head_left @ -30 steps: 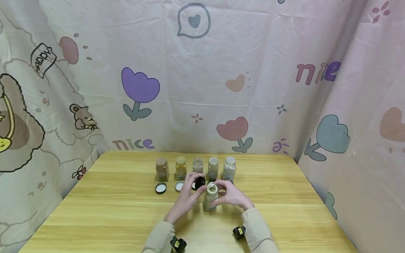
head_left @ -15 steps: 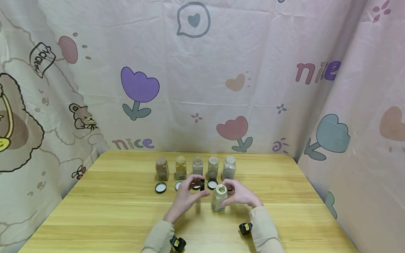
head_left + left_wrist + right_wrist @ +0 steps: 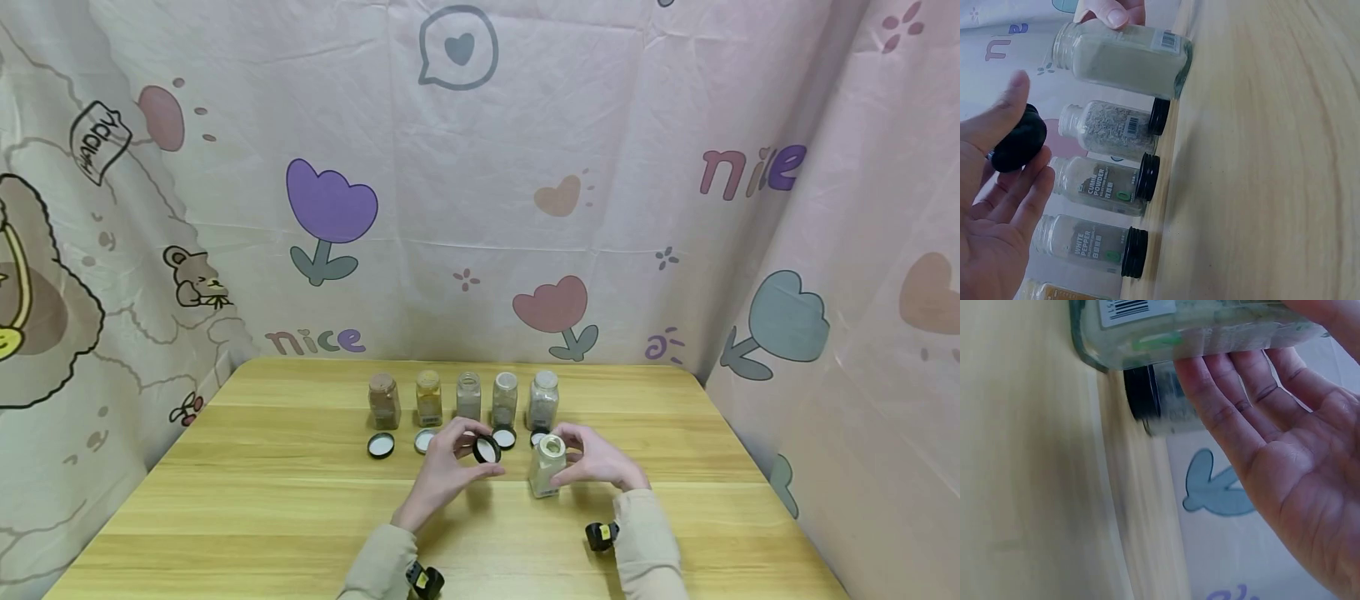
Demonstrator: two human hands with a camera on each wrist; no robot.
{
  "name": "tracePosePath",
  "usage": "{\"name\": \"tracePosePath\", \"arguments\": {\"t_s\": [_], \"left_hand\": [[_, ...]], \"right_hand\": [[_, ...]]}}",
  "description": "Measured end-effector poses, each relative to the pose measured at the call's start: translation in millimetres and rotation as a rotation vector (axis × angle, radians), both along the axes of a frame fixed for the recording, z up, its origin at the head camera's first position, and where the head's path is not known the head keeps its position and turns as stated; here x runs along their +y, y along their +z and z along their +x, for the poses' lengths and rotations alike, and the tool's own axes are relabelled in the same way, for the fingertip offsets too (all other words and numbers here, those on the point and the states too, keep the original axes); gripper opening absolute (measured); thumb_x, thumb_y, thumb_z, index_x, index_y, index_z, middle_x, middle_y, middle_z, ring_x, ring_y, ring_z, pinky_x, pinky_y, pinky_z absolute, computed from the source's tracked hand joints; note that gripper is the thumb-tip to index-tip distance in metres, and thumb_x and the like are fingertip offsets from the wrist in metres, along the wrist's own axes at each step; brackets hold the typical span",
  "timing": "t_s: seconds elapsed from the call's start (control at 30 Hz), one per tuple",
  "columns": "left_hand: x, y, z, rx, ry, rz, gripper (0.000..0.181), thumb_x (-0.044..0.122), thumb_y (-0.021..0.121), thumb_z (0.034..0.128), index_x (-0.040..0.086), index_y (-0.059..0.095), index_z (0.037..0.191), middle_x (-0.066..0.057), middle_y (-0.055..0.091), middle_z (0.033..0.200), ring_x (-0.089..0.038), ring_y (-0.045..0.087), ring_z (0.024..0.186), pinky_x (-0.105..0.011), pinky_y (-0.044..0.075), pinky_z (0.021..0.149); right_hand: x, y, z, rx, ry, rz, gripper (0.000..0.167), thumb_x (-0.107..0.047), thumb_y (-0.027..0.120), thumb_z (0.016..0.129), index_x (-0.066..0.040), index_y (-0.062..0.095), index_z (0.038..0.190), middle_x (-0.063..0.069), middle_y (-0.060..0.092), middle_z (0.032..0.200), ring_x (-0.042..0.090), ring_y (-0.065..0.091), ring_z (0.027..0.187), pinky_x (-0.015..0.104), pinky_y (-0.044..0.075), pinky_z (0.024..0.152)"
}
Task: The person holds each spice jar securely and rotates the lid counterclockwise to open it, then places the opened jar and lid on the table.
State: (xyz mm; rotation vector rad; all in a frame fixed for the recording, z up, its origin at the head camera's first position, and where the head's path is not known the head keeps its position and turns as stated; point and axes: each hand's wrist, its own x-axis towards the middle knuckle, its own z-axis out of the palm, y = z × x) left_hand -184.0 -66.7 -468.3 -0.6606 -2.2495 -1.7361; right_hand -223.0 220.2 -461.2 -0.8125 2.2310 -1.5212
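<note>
My left hand (image 3: pixel 441 477) pinches a black screw lid (image 3: pixel 487 450) between thumb and fingers, its pale inner side facing up and toward the jars. To its right, my right hand (image 3: pixel 600 462) grips an uncapped glass spice jar (image 3: pixel 546 479) holding pale green powder, thumb on one side and fingers on the other. The jar stands roughly upright, leaning slightly; whether its base touches the table I cannot tell. In the left wrist view the lid (image 3: pixel 1017 142) looks dark and the jar (image 3: pixel 1124 57) shows a barcode label. The right wrist view has the fingers (image 3: pixel 1229 419) along the jar's side.
Behind the hands stands a row of uncapped spice jars: brown (image 3: pixel 385 406), yellow (image 3: pixel 429 402), white pepper (image 3: pixel 468 397), cumin powder (image 3: pixel 505 398), and a flaky one (image 3: pixel 543 398). Upturned lids (image 3: pixel 381 446) lie before them, one hidden behind my left hand. A patterned curtain (image 3: pixel 465 208) hangs behind the table.
My right hand has carried the jar rightward, away from my left hand. The lid in my left hand has turned, so its pale inner side now shows.
</note>
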Motion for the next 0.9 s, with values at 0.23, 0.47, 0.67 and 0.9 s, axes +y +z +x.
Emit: {"name": "tracePosePath", "arguments": {"t_s": [0.23, 0.47, 0.67, 0.9], "left_hand": [[2.0, 2.3, 2.5, -0.017, 0.037, -0.082, 0.052, 0.014, 0.093, 0.0671, 0.007, 0.067, 0.112, -0.006, 0.063, 0.111, -0.024, 0.068, 0.1, -0.026, 0.062, 0.092], [4.9, 0.7, 3.9, -0.025, 0.034, -0.138, 0.052, 0.01, 0.091, 0.0696, 0.006, 0.064, 0.114, -0.012, 0.062, 0.115, -0.033, 0.068, 0.109, -0.039, 0.06, 0.098], [5.1, -1.5, 4.3, -0.027, 0.019, -0.156, 0.058, 0.012, 0.09, 0.071, 0.0, 0.061, 0.12, -0.015, 0.061, 0.119, -0.033, 0.065, 0.112, -0.042, 0.057, 0.102], [6.3, -6.0, 2.6, 0.001, -0.016, -0.198, 0.054, 0.01, 0.086, 0.076, 0.001, 0.061, 0.124, -0.017, 0.063, 0.121, -0.03, 0.063, 0.114, -0.043, 0.054, 0.107]], "right_hand": [[18.4, 1.2, 2.1, 0.004, -0.072, 0.026, 0.054, -0.005, 0.086, 0.071, 0.003, 0.059, 0.117, 0.004, 0.068, 0.113, 0.01, 0.063, 0.108, 0.021, 0.051, 0.104], [33.0, 0.2, 3.3, 0.009, -0.147, 0.022, 0.056, -0.006, 0.085, 0.073, 0.006, 0.058, 0.12, 0.01, 0.069, 0.114, 0.008, 0.065, 0.105, 0.018, 0.051, 0.098], [39.8, -2.6, 3.6, -0.021, -0.269, 0.0, 0.06, -0.002, 0.084, 0.075, 0.009, 0.054, 0.126, 0.017, 0.067, 0.119, 0.011, 0.064, 0.106, 0.023, 0.053, 0.096], [41.7, -5.4, 2.1, 0.048, -0.398, 0.005, 0.065, -0.004, 0.081, 0.08, 0.011, 0.051, 0.135, 0.027, 0.062, 0.128, 0.026, 0.064, 0.115, 0.029, 0.055, 0.102]]}}
